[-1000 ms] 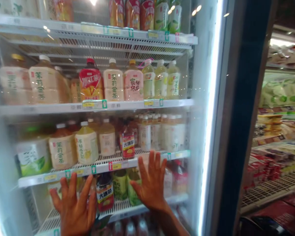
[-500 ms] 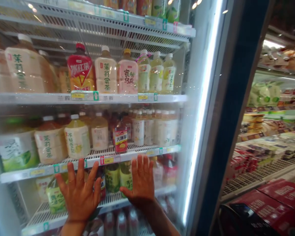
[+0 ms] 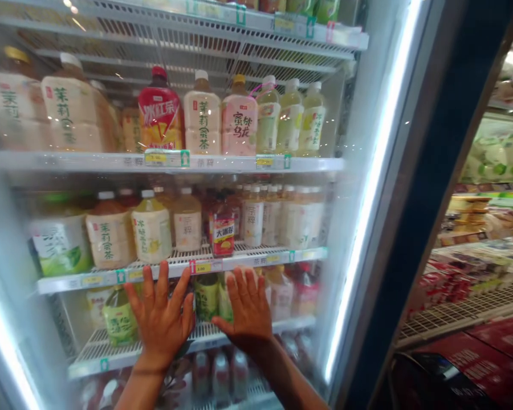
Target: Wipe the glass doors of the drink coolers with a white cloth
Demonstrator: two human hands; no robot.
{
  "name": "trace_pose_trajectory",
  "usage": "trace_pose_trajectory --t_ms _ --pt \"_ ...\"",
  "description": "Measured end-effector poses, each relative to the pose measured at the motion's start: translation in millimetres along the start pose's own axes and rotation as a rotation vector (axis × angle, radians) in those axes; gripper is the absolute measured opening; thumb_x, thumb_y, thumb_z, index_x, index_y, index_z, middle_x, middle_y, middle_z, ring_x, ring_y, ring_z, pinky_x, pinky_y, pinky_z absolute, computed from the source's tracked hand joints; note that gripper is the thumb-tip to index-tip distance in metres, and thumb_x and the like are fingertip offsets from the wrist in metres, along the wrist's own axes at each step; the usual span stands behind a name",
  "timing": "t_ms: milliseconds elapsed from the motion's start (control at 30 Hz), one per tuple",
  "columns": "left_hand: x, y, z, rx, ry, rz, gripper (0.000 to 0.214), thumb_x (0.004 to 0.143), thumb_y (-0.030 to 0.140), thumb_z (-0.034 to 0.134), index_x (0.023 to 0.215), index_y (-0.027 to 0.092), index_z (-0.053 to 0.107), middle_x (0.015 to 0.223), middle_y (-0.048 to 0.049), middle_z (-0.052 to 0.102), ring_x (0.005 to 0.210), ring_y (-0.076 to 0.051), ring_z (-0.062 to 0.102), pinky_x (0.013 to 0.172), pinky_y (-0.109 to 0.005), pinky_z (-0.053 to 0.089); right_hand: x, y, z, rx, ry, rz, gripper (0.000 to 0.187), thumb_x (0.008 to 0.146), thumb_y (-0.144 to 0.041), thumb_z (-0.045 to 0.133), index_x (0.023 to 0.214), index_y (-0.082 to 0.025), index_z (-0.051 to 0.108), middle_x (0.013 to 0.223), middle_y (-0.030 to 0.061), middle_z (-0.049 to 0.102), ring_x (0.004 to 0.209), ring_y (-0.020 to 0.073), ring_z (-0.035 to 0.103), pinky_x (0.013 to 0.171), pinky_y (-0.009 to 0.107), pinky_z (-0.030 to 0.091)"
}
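Observation:
My left hand lies flat with spread fingers against the fogged glass door of a drinks fridge. Just to its right, my right hand presses flat on the same glass, fingers close together and stretched out. Neither hand holds anything. Behind the glass, at hand height, stand green-labelled bottles on a lower wire shelf. Above them a red-labelled bottle stands on the middle shelf.
Large tea bottles and a red one line the upper shelf. A lit strip and a dark door frame stand at the right. Beyond it is an open chiller with packaged goods and red boxes.
Both hands have slid along the glass and come closer together; the left one has risen. The view has shifted down and then sideways.

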State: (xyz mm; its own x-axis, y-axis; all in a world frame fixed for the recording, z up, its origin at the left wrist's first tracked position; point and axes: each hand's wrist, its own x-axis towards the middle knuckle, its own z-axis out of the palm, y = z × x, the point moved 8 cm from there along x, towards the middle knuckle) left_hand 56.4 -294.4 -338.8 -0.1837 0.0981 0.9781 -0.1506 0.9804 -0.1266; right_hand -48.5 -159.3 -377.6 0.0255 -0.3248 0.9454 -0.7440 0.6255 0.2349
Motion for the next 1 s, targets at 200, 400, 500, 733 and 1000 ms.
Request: trace_pose_trajectory --t_ms 200,400,500,733,1000 --pt "-1.8 -0.7 1.1 0.015 0.003 -0.004 0.072 0.096 0.026 0.060 0.160 0.033 0.030 0.174 -0.0020 0.012 0.162 -0.028 0.004 0.131 -0.058 -0.003 -5.9 97.1 -17.6 -0.005 0.124 0.558 0.083 0.104 -0.059 0.022 0.165 -0.012 -0.007 0.173 0.0176 -0.006 0.161 0.0374 -0.006 0.121 0.077 0.012" --pt "-3.7 -1.5 2.4 0.034 -0.044 -0.025 0.077 0.094 0.027 0.063 0.161 0.036 0.026 0.174 -0.0009 0.010 0.162 -0.027 0.002 0.130 -0.059 -0.002 17.1 -34.2 5.5 0.079 -0.014 -0.081 0.103 0.095 -0.076 0.036 0.165 -0.005 0.010 0.172 0.0167 0.016 0.161 0.0328 0.007 0.131 0.054 0.010" --pt "-4.6 -3.3 2.2 0.025 -0.044 -0.043 0.077 0.094 0.027 0.062 0.161 0.037 0.026 0.173 -0.0008 0.012 0.162 -0.028 0.004 0.130 -0.061 -0.001 32.8 7.3 -2.2 0.052 0.009 -0.003 0.097 0.097 -0.074 0.032 0.165 -0.009 0.005 0.173 0.0150 0.011 0.162 0.0319 0.001 0.129 0.059 0.009" --pt "-4.0 0.2 2.3 0.014 -0.038 -0.027 0.078 0.094 0.027 0.063 0.161 0.035 0.025 0.174 -0.0014 0.009 0.162 -0.027 0.002 0.131 -0.058 -0.004 49.1 44.3 -15.1 0.016 0.041 0.157 0.091 0.101 -0.070 0.018 0.164 -0.008 -0.003 0.173 0.0167 -0.004 0.161 0.0347 -0.004 0.126 0.066 0.011" --pt "20.7 -39.0 -32.7 0.038 -0.065 -0.029 0.079 0.096 0.027 0.061 0.163 0.035 0.020 0.175 -0.0029 -0.001 0.162 -0.030 -0.007 0.129 -0.061 -0.004 119.6 68.3 -22.5 -0.045 0.043 0.034 0.088 0.102 -0.069 0.018 0.164 -0.012 -0.008 0.174 0.0139 -0.005 0.161 0.0325 -0.005 0.126 0.064 0.013"
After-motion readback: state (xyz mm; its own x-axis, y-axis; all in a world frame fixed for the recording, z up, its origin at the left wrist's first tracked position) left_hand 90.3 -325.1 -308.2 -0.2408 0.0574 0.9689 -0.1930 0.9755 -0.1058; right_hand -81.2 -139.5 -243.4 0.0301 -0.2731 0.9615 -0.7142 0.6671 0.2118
